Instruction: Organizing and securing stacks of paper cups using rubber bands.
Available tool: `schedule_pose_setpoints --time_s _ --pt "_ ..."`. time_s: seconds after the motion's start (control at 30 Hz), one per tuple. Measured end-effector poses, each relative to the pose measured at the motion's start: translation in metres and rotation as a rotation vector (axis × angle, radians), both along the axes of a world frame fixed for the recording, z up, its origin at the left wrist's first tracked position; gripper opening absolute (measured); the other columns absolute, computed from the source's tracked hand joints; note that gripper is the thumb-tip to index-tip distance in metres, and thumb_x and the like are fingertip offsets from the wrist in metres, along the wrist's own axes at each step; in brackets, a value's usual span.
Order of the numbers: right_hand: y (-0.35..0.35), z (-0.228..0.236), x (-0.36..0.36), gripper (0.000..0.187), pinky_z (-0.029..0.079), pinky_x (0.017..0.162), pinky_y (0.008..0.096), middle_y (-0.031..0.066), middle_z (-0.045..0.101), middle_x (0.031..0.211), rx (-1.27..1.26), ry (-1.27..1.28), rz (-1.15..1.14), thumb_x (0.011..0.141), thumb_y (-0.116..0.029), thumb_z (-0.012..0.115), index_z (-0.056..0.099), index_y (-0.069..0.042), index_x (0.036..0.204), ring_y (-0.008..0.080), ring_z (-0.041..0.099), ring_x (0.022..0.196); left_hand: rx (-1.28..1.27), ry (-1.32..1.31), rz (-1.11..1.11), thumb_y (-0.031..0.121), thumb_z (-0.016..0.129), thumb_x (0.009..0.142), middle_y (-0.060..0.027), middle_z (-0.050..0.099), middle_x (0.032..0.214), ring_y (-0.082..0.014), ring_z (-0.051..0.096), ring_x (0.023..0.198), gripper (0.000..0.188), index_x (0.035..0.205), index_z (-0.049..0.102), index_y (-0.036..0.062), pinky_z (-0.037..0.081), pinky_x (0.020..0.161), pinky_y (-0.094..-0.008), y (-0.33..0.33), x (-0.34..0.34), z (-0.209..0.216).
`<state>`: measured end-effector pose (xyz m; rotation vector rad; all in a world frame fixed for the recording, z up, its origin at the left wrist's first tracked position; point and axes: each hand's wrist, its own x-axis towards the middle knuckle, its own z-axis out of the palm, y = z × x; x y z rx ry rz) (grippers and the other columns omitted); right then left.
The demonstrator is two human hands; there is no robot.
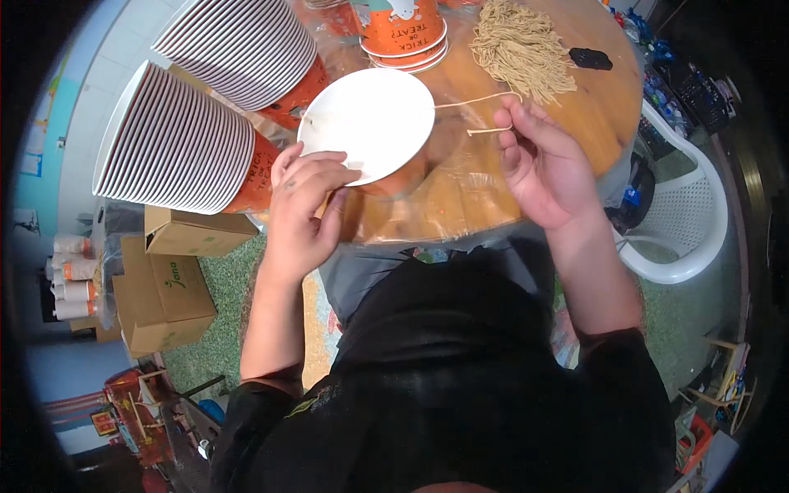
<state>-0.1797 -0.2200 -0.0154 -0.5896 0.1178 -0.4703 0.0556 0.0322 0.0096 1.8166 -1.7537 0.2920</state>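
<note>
a: over the round wooden desk (pixel 592 115), the left hand (pixel 306 209) has its grip closed on the rim of an orange paper cup (pixel 374 131), seen from above with its white inside showing. the cup sits tilted at the near desk edge.
b: and the right hand (pixel 542 164)?
a: its grip is pinched shut on a thin tan string (pixel 477 100) that runs from the fingers toward the cup.
b: does the string reach the cup wall?
a: it seems to, but the far end is too fine to tell.
b: how to do this well, then?
a: i'd judge: keep the string taut, hold the cup steady by the rim, don't crush it.
b: what else is about?
a: a heap of cut strings (pixel 522 45), stacked cups (pixel 177 140) lying at left, more cups (pixel 404 33) upright behind.
</note>
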Motion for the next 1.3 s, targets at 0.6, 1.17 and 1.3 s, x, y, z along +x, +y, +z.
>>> schedule_pose_setpoints --time_s 0.6,1.17,1.3 --pt "0.061 -0.02 0.01 0.018 0.064 0.083 0.0334 0.0091 0.08 0.113 0.067 -0.024 0.034 0.113 -0.019 0.071 0.073 -0.007 0.127 0.0179 0.076 0.096 -0.315 -0.118 -0.115 0.014 0.095 0.078 -0.0069 0.077 0.105 -0.0279 0.073 0.089 0.04 0.114 0.079 0.0063 0.056 0.08 -0.0415 -0.045 -0.056 0.003" --pt "0.088 -0.018 0.001 0.057 0.067 0.075 0.0276 0.0199 0.061 0.148 -0.597 0.08 -0.105 0.103 0.008 0.069 0.047 0.003 0.155 0.0163 0.077 0.096 -0.107 -0.156 -0.119 0.007 0.088 0.08 -0.005 0.075 0.099 -0.0265 0.072 0.09 0.029 0.108 0.078 0.0071 0.053 0.083 -0.0411 -0.026 -0.06 0.013" --pt "0.096 -0.048 0.015 0.04 0.066 0.079 0.0284 0.0119 0.075 0.121 -0.507 0.04 -0.116 0.103 0.003 0.077 0.063 0.005 0.141 0.0155 0.077 0.095 -0.063 -0.162 -0.102 0.008 0.087 0.081 -0.0058 0.075 0.099 -0.0277 0.072 0.091 0.027 0.107 0.078 0.0068 0.054 0.084 -0.0419 -0.03 -0.062 0.013"
